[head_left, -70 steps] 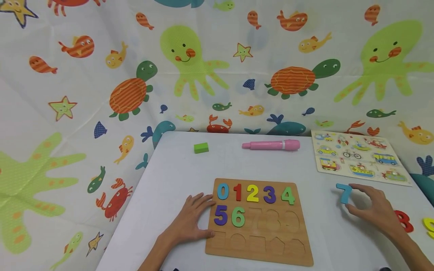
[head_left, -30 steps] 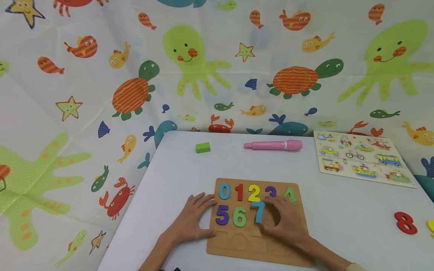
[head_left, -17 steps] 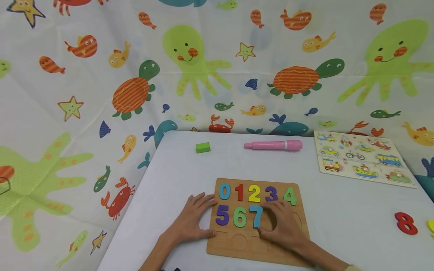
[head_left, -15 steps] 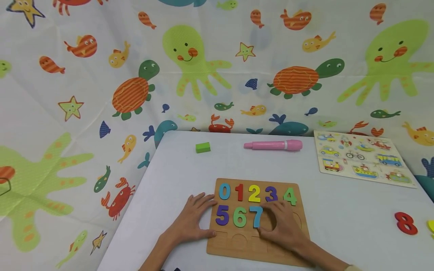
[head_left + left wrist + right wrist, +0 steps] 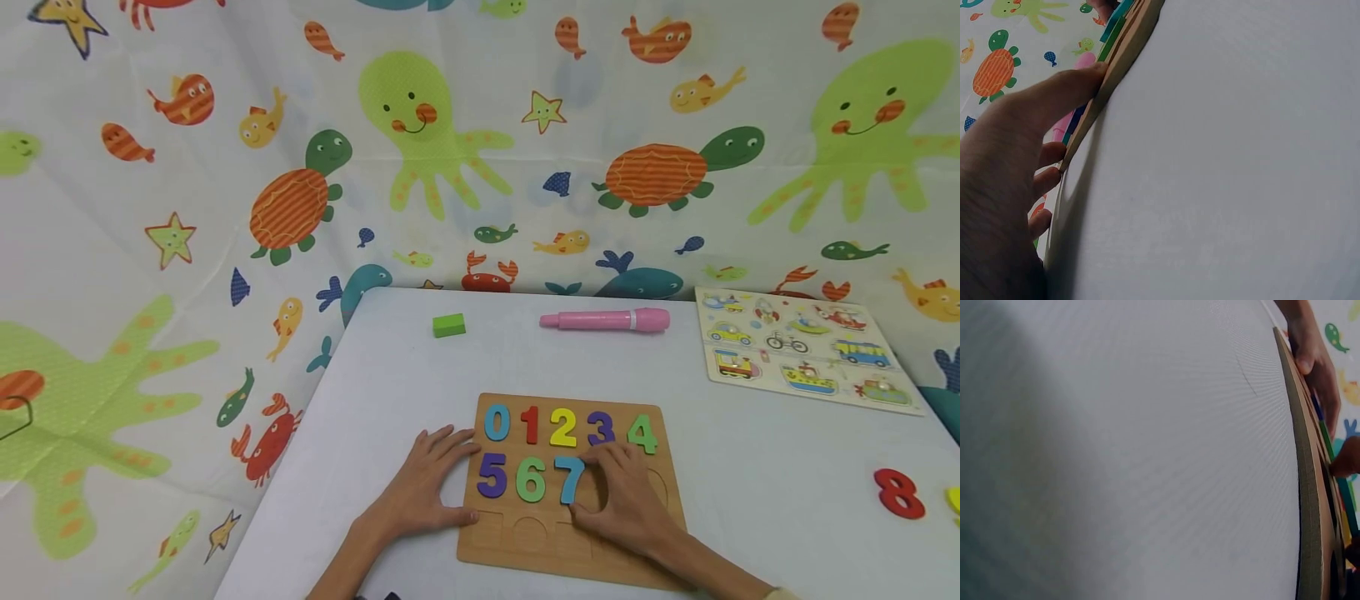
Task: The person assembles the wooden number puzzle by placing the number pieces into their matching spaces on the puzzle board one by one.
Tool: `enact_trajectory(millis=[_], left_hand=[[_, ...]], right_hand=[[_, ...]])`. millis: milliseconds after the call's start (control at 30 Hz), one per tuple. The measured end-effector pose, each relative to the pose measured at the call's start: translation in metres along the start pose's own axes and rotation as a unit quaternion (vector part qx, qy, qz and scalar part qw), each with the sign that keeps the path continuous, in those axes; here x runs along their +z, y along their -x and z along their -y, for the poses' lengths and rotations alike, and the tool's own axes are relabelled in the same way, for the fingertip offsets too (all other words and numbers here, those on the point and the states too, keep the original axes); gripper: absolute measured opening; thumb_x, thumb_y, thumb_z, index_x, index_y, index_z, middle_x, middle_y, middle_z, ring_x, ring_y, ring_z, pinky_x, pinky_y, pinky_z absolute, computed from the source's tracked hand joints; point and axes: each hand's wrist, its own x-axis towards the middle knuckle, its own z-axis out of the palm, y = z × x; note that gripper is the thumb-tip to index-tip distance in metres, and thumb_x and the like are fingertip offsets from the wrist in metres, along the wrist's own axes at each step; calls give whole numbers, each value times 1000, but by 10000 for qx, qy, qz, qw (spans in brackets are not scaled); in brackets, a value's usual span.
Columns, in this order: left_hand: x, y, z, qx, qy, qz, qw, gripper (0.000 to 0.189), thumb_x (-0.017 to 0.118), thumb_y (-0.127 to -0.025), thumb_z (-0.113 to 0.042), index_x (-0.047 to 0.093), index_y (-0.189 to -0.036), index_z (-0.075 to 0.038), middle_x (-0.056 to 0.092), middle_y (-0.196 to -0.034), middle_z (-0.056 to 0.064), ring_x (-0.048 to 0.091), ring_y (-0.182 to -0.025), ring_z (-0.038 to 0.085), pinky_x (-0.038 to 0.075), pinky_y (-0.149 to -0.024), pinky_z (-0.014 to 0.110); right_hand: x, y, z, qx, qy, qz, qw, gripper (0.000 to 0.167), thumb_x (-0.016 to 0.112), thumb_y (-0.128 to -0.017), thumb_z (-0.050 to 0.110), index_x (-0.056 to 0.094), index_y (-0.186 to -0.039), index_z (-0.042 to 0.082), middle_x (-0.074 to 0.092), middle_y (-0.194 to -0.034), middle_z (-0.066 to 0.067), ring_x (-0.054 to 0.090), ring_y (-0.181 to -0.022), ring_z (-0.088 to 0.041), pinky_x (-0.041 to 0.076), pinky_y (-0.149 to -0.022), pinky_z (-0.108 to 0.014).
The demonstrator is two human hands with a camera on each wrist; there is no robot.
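Note:
A wooden number board (image 5: 525, 542) lies on the white table, with coloured digits 0 to 6 in its upper two rows. My right hand (image 5: 626, 500) pinches the blue number 7 piece (image 5: 570, 479) between thumb and fingers, right of the green 6 (image 5: 530, 480). The 7 overlaps its outlined recess, slightly askew. My left hand (image 5: 423, 487) touches the board's left edge with spread thumb and fingers. In the left wrist view, the left thumb (image 5: 1079, 84) rests on the board's edge. The right wrist view shows the board (image 5: 1310, 487) edge-on.
A red number 8 (image 5: 898, 493) and a partly cut-off yellow piece (image 5: 953, 500) lie at the right. Behind the board are a green block (image 5: 448, 326), a pink microphone-shaped toy (image 5: 603, 321) and a vehicle picture puzzle (image 5: 810, 350). A sea-animal printed cloth (image 5: 480, 100) hangs behind.
My right hand has carried the 7 leftward from the right of the table onto the board's second row. Lately the 7 has shifted slightly. My left hand stays at the board's edge.

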Motion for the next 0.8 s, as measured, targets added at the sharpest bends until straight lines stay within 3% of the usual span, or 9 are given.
enact_trajectory(millis=[800], left_hand=[[-2,1,-1,6,-99,12,9999,90,60,-75,-79,43,-149,-30,30,-158,-11,15,-148,21,7,-116,57]], right_hand=[[0,0,0,29,25,-37,10000,67,89,-60,43,61,-115,16,57,-114,7,40,-113,-23,36,-98,-50]])
